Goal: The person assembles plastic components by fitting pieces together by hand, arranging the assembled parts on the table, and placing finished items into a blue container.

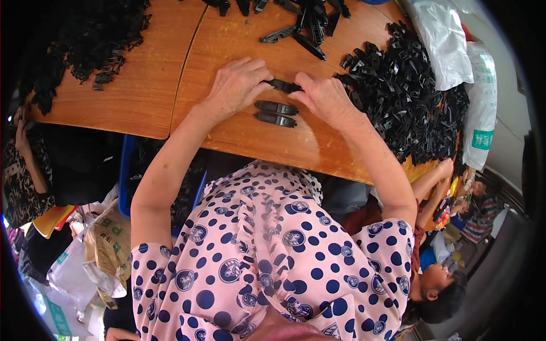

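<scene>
Over the wooden table (227, 136), my left hand (239, 85) and my right hand (324, 98) pinch the two ends of one slim black plastic part (282, 86). Its ends are hidden by my fingers and thumbs. Just nearer to me, two similar black plastic pieces lie side by side, an upper one (276, 107) and a lower one (276, 119). Both are long and narrow with a lighter grey middle. Beside my right hand and forearm rises a large heap of small black parts (392, 96).
More black parts lie at the far edge (313, 25), and a dark heap (94, 40) covers the far left. White plastic sacks (441, 42) stand at the right. Other people sit at both sides; one person's hand (445, 169) is near the right heap. A blue crate (126, 173) sits below the table.
</scene>
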Tool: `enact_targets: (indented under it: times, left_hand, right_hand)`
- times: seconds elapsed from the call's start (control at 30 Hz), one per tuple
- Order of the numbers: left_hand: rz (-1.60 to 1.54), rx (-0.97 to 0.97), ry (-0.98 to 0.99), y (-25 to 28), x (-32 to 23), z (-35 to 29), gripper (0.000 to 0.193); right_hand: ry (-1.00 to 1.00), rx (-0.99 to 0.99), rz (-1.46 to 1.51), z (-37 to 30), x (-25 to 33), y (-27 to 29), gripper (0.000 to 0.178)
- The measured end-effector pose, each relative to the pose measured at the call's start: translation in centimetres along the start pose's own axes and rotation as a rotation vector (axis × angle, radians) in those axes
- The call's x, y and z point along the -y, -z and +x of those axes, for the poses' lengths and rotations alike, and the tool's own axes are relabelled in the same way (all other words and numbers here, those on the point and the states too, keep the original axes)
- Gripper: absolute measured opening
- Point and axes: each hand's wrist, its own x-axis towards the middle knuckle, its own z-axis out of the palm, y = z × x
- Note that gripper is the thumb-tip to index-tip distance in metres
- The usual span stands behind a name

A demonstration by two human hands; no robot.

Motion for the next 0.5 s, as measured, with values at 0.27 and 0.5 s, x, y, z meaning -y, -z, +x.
enact_targets:
  times: [0.27,0.5]
  left_hand:
    - [-0.023,0.008,0.017,-0.3,0.5,0.3,0.016]
    - [0.063,0.03,0.103,0.5,-1.0,-0.6,0.023]
  right_hand:
    - [-0.024,-0.05,0.084,1.8,0.9,-1.8,0.028]
    - [0.026,-0.144,-0.049,1.5,-5.3,3.1,0.025]
